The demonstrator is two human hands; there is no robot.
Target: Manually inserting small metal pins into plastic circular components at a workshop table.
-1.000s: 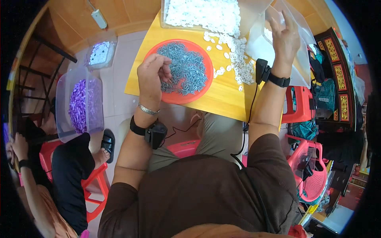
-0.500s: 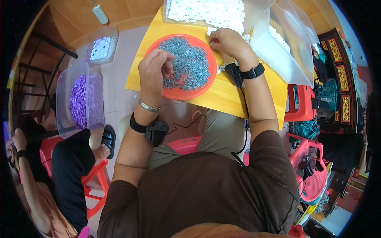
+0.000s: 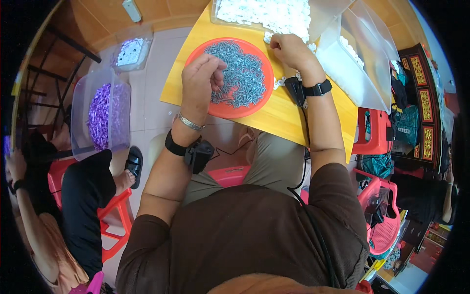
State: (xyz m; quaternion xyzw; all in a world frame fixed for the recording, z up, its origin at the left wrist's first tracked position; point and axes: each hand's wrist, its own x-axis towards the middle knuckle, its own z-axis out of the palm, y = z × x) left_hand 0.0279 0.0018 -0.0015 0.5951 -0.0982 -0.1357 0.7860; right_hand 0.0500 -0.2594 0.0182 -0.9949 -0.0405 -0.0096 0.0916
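A round red plate (image 3: 226, 112) heaped with grey metal screws (image 3: 235, 68) lies on the yellow board. Over its left side hangs my left hand (image 3: 201, 78), its fingers curled closed; whatever they pinch is too small to make out. My right hand (image 3: 293, 53) is beyond the plate's right edge, beside a few loose white plastic pieces (image 3: 279, 82). Its fingers are bent inward and closed, and their tips are partly hidden, so anything in them does not show. At the far edge a clear bin holds a pile of similar white pieces (image 3: 267, 12).
A tilted translucent bin (image 3: 338, 68) stands right of my right hand. Black devices with cables are strapped at both wrists. On the floor at left is a clear tub of purple pieces (image 3: 100, 115). Another person sits at left; red stools (image 3: 374, 132) stand at right.
The whole view has shifted slightly. My left hand has edged right over the screws, its fingers still curled. My right hand has moved slightly right, closed as before.
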